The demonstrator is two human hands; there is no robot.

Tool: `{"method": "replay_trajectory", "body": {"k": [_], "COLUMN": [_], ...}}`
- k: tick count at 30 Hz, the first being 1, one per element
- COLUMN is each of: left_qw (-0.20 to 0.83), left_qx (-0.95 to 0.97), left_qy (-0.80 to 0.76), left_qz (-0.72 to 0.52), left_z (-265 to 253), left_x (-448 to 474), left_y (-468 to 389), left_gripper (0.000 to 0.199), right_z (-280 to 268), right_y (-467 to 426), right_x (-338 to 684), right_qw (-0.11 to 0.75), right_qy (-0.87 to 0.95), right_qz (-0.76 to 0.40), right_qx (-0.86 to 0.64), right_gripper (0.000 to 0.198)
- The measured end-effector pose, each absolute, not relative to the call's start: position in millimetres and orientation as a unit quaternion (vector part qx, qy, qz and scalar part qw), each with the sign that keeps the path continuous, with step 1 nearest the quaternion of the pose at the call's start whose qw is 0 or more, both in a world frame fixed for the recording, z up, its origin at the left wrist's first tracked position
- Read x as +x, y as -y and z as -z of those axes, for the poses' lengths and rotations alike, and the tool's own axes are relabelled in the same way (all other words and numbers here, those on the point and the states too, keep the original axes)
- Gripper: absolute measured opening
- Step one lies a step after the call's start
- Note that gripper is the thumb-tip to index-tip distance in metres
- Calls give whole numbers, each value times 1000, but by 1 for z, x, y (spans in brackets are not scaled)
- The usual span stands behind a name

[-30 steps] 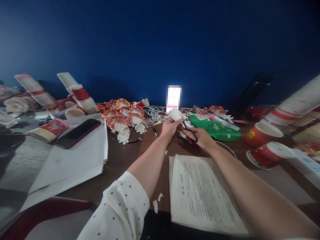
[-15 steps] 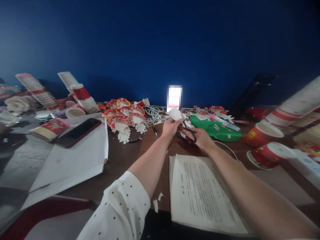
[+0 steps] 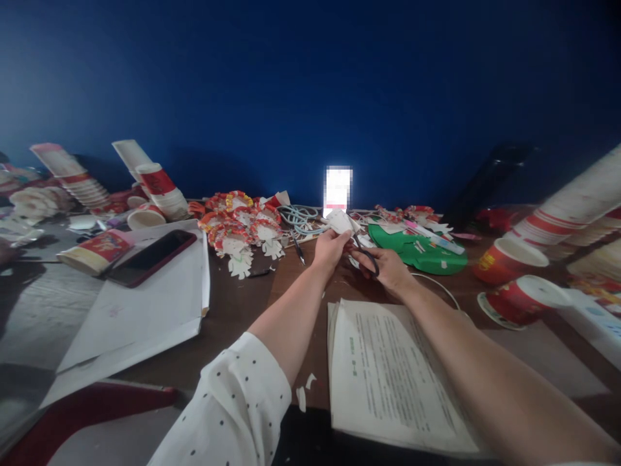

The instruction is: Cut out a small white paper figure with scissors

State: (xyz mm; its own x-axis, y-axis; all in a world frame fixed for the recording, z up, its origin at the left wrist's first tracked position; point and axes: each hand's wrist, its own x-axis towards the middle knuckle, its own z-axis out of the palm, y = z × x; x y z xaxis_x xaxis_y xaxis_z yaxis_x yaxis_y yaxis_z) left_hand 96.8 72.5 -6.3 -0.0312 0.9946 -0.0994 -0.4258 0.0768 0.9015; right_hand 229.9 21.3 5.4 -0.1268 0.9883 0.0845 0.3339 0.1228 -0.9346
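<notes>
At the far left, a paper flower lies beside a leaning cup stack, with a second stack further right. In front of these, a squashed cup and a dark phone rest on a white folder. Next comes a heap of red and white cutouts on the brown table, then a pen and a coiled cable.

At the centre, the left hand, its arm coming from a dotted sleeve, pinches a small white paper with thumb and fingers closed on it. The paper is raised above the table, in front of a bright screen. Just right of it, the right hand grips black scissors, its fingers curled about the handles; how far the handles are spread is too small to tell. The blades point at the paper, close to the left fingertips; whether they touch it I cannot tell. Below the hands are white scraps and, to their right, a printed booklet.

Right of the hands, a marker lies on a green sheet. Beyond are two red cups and a long leaning stack.
</notes>
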Motion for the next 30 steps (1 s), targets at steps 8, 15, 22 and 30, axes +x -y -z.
{"method": "replay_trajectory", "body": {"k": [8,15,22,30], "left_qw": [609,609,594,582], "left_qx": [328,309,337,337], "left_qy": [-403,-395,-412,-423], "left_qz": [-600,-614,-603,-607], "left_z": [10,15,14,18], "left_x": [97,97,99,102], "left_y": [-75,-81,-78,-80], "left_gripper": [15,17,9,14], "right_z": [-8,-3,-7,-1], "right_y": [-20,-19,-17,-20], "right_x": [228,228,227,226], "right_qw": [395,402,402,415], "right_qy": [629,619,590,595], "right_qz": [-415,-448,-468,-456], "right_qx": [-526,-504,-521,-515], "right_gripper": [55,55,57,54]}}
